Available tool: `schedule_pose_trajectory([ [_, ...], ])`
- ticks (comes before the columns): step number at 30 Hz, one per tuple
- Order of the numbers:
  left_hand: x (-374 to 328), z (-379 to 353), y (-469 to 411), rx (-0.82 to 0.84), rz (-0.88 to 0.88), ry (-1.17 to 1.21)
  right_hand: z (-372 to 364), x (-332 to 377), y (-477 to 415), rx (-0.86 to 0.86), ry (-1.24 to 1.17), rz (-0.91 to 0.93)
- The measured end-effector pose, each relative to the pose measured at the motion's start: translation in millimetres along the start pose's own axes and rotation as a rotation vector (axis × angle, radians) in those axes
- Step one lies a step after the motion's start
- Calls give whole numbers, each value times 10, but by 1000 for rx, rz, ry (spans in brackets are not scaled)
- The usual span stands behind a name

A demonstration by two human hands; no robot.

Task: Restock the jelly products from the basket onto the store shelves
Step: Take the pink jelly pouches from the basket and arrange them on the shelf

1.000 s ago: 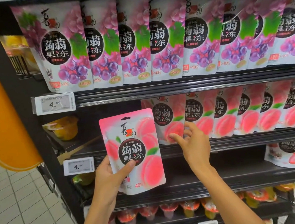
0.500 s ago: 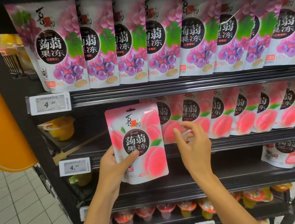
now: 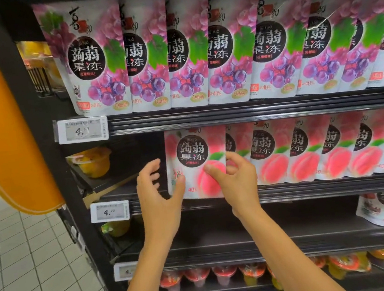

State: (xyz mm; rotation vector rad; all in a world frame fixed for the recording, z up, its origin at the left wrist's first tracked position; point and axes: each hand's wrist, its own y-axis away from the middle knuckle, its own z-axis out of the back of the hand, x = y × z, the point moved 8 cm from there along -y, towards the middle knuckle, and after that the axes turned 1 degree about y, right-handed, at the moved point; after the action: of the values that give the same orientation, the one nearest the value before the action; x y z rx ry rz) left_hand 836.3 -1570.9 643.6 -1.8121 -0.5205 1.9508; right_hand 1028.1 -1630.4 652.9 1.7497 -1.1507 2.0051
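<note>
蒟蒻果冻 is seen in white on a black disc on every grape jelly pouch (image 3: 86,61) of the top row, with >40% and 0脂肪 printed lower down. The same 蒟蒻果冻 is carried by the front peach jelly pouch (image 3: 194,154), with 40% at its foot. 4.90 is shown on the upper price tag (image 3: 82,130), and again on the lower price tag (image 3: 110,211).

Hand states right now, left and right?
Left hand: open, thumb at the peach pouch lower left corner.
Right hand: pinching the peach pouch by its right edge.

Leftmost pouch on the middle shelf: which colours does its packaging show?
Pink and white pouch, with a black round label; head view.
</note>
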Motion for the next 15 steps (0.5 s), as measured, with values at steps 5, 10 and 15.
schedule_pose_trajectory([
  [5,-42,-283,137,164,-79,-168,-217,-51,-61,28,18,-3],
  [10,54,-337,182,158,-69,-274,-162,-86,-42,65,133,62],
  [15,52,-321,169,145,-81,-296,115,-32,38,-41,482,151],
])
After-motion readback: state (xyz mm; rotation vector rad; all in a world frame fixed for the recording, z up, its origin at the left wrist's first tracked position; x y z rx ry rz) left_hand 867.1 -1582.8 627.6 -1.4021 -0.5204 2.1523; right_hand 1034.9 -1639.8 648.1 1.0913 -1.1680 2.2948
